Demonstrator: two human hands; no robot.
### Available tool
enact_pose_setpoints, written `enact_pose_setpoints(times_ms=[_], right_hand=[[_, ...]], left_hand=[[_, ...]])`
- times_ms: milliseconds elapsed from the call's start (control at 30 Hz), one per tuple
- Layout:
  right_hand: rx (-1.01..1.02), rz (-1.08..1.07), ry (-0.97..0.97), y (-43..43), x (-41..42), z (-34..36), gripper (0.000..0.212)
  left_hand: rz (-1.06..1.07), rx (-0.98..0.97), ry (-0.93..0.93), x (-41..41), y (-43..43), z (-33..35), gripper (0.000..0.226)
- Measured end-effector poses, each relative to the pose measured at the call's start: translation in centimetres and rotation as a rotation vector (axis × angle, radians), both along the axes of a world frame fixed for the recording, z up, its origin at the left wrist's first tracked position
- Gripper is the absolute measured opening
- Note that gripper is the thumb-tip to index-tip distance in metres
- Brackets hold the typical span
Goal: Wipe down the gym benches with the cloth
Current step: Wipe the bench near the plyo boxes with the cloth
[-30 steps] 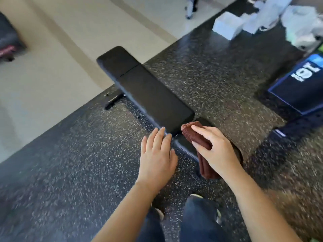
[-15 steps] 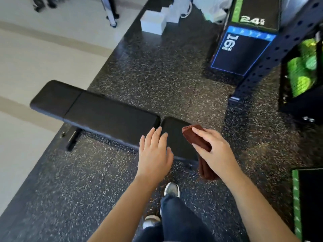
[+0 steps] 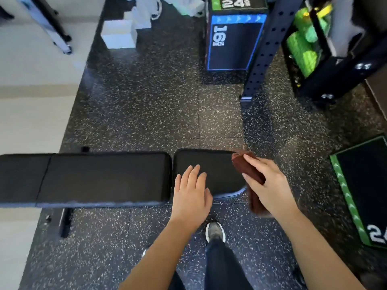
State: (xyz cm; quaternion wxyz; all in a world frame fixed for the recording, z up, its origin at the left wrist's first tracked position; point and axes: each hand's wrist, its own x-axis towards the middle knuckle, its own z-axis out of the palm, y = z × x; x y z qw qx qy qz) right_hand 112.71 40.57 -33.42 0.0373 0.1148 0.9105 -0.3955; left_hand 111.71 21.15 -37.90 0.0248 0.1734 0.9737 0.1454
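right grip (image 3: 270, 185) around folded cloth (image 3: 244, 164)

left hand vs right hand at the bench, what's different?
The left hand lies flat with straight fingers on the seat pad and holds nothing; the right hand grips the folded brown cloth. The left hand is at the pad's near edge, the right hand at its right end, where the cloth hangs past the edge. Both are bare and at the same pad.

A gym: padded bench (image 3: 104, 176), speckled rubber floor (image 3: 146, 111) (plyo box (image 3: 234, 45) nearby)
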Motion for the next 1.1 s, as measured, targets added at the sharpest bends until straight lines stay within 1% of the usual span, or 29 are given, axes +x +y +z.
enact_pose_setpoints(times_ms=[200,300,433,500,600,767,933,1033,1100], right_hand=[[-0.037,-0.374,0.028,-2.5,3.9,-5.3,0.046],[-0.106,-0.535,0.028,-4.2,4.9,-9.5,0.046],[-0.177,-0.716,0.058,-5.3,5.3,-15.3,0.044],[-0.201,-0.780,0.092,-4.9,5.2,-18.3,0.042],[-0.194,-0.869,0.171,-3.7,4.8,-22.9,0.042],[-0.166,-0.973,0.386,-2.7,3.9,-30.4,0.041],[-0.147,-1.006,0.610,-2.9,3.1,-34.4,0.041],[-0.137,-1.039,0.684,-3.1,2.8,-35.6,0.041],[-0.174,-1.032,0.706,-3.5,2.0,-36.3,0.043]], left_hand=[[-0.225,0.022,-0.055,-1.2,-1.4,-6.3,0.043],[-0.349,0.001,-0.036,-1.6,-1.9,-10.5,0.036],[-0.494,-0.035,-0.013,-1.9,-1.4,-15.7,0.036],[-0.537,-0.048,-0.001,-2.1,-0.6,-18.2,0.043],[-0.594,-0.043,0.037,-2.3,1.0,-22.5,0.047],[-0.659,0.035,0.200,-2.9,3.1,-28.7,0.050],[-0.679,0.113,0.415,-3.3,3.9,-30.9,0.049],[-0.640,0.139,0.464,-4.0,3.7,-31.8,0.050],[-0.619,0.127,0.489,-4.4,3.7,-32.2,0.050]])
